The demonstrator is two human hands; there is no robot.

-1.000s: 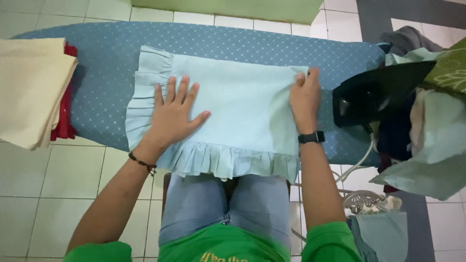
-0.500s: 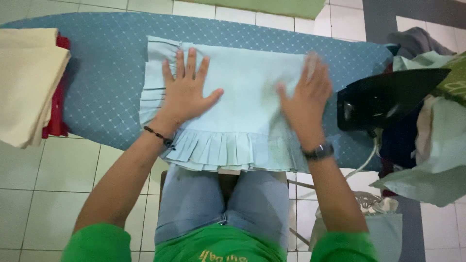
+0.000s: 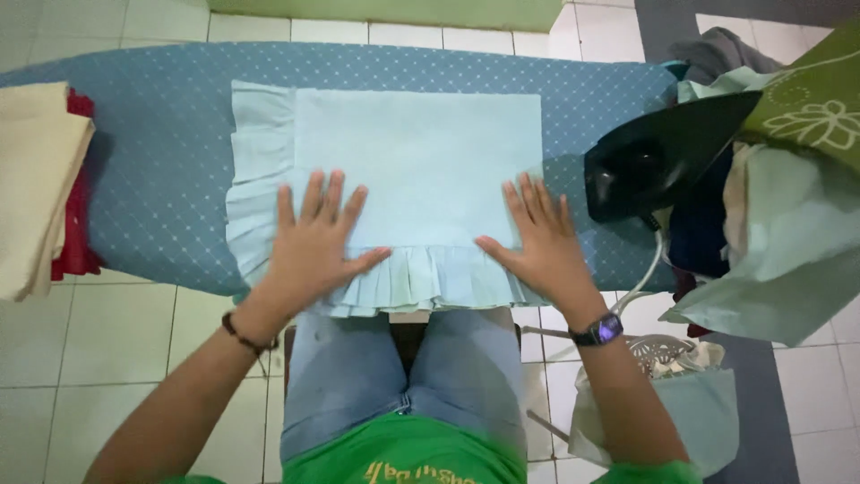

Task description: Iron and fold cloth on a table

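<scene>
both palms flat on a pale blue frilled cloth

the left hand (image 3: 313, 246) lies open, fingers spread, pressed flat on the light blue pleated cloth (image 3: 408, 170) near its lower frill. the right hand (image 3: 542, 242) lies the same way on the cloth's lower right corner, fingers splayed and gripping nothing. the cloth is spread across the middle of the blue dotted ironing board (image 3: 161, 161), its pleated edges along the left and near sides. a black iron (image 3: 654, 166) sits at the board's right end, just beside the cloth, its cord hanging down. a folded cream cloth (image 3: 36, 179) rests over something red (image 3: 76, 242) at the left end. right of the board a heap of clothes (image 3: 788, 197) is piled; what holds it is hidden, possibly a basket.
</scene>
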